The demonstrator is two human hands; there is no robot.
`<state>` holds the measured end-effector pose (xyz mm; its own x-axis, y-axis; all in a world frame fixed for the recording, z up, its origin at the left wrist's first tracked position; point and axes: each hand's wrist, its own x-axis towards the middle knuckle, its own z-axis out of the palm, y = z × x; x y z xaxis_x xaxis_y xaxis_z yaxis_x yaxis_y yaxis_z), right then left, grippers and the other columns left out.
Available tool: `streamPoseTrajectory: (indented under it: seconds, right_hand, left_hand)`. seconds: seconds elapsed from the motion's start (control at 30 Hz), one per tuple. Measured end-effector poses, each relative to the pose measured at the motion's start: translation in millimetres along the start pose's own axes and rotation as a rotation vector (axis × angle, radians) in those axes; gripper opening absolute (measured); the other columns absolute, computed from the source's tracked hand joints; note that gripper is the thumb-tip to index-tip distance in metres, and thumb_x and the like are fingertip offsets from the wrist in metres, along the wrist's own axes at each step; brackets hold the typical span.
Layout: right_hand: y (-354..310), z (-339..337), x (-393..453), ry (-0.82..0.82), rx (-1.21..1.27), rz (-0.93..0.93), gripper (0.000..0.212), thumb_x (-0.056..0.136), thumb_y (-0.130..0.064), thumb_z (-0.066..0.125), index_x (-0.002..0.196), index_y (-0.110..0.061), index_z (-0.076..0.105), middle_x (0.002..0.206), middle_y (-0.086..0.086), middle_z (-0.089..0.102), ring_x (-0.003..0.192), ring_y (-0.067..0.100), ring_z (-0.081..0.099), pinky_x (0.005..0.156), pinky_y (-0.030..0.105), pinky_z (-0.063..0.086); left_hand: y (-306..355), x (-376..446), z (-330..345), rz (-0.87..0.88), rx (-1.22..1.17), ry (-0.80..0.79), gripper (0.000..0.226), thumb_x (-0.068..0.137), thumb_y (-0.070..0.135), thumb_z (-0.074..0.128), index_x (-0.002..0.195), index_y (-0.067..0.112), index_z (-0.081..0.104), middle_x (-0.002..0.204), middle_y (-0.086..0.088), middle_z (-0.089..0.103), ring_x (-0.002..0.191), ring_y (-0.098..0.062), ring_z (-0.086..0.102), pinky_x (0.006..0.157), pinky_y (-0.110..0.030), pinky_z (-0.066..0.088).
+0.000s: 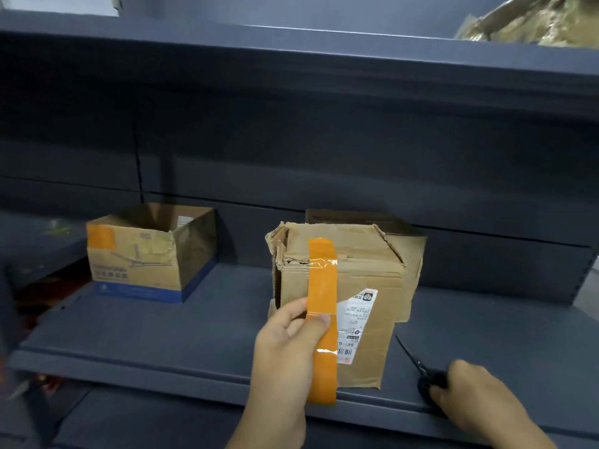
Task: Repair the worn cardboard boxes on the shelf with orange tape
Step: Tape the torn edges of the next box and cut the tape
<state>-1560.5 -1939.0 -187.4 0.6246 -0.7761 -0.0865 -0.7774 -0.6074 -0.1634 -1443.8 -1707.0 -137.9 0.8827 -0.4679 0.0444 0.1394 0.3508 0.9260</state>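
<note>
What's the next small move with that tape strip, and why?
Probably press the strip down the box front. The orange tape strip is stuck only over the crushed box's top edge; the left hand pinches its loose lower part, and the right hand holds scissors.

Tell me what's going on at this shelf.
A person is taping a crumpled cardboard box on the shelf. The left hand pinches a strip of orange tape already stuck over the box's top edge. The right hand holds black scissors. An open box sits further left.
</note>
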Motion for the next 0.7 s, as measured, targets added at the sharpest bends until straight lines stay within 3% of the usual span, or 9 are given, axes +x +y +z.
streamPoseTrajectory:
  seconds: [0.17, 0.27, 0.33, 0.5, 0.7]
  right_hand:
    - [13.8, -10.5, 0.9, -0.030, 0.078, -0.025, 0.029, 0.092, -0.043, 0.056, 0.083, -0.016, 0.056, 0.088, -0.001, 0.063, 0.077, 0.016, 0.065, 0.067, 0.028, 0.049]
    - [22.0, -8.2, 3.6, -0.080, 0.317, -0.088, 0.024, 0.093, -0.028, 0.057, 0.078, -0.010, 0.057, 0.072, 0.004, 0.071, 0.058, 0.015, 0.072, 0.061, 0.033, 0.055]
    - [25.4, -2.4, 3.6, -0.100, 0.490, -0.122, 0.021, 0.095, -0.019, 0.055, 0.078, -0.008, 0.056, 0.071, 0.009, 0.071, 0.057, 0.020, 0.073, 0.055, 0.034, 0.055]
    - [20.7, 20.0, 4.9, -0.073, 0.833, -0.167, 0.013, 0.099, -0.008, 0.056, 0.089, -0.001, 0.059, 0.069, 0.010, 0.071, 0.050, 0.023, 0.062, 0.048, 0.032, 0.053]
    - [18.6, 32.8, 0.9, 0.044, 1.065, -0.103, 0.019, 0.088, 0.000, 0.073, 0.084, 0.006, 0.056, 0.061, 0.014, 0.055, 0.041, 0.023, 0.051, 0.041, 0.030, 0.048]
  left_hand:
    - [-5.8, 0.2, 8.3, -0.030, -0.060, 0.082, 0.012, 0.093, 0.032, 0.065, 0.104, 0.029, 0.068, 0.080, 0.006, 0.077, 0.073, -0.013, 0.075, 0.054, -0.027, 0.058]
    - [-7.3, 0.1, 10.6, -0.022, -0.076, 0.086, 0.008, 0.094, 0.032, 0.064, 0.102, 0.031, 0.066, 0.076, 0.012, 0.076, 0.069, -0.008, 0.074, 0.048, -0.020, 0.054]
    - [-6.3, 0.4, 11.3, -0.028, -0.081, 0.074, 0.010, 0.094, 0.031, 0.064, 0.104, 0.030, 0.065, 0.076, 0.012, 0.076, 0.068, -0.008, 0.074, 0.047, -0.019, 0.054]
    - [-4.1, 4.8, 8.2, -0.046, -0.033, 0.064, 0.012, 0.093, 0.032, 0.066, 0.105, 0.032, 0.066, 0.079, 0.012, 0.075, 0.071, -0.009, 0.074, 0.050, -0.025, 0.056]
    - [1.7, 8.8, -5.2, -0.054, -0.018, 0.045, 0.014, 0.093, 0.033, 0.066, 0.105, 0.030, 0.071, 0.088, 0.001, 0.078, 0.074, -0.018, 0.076, 0.055, -0.031, 0.058]
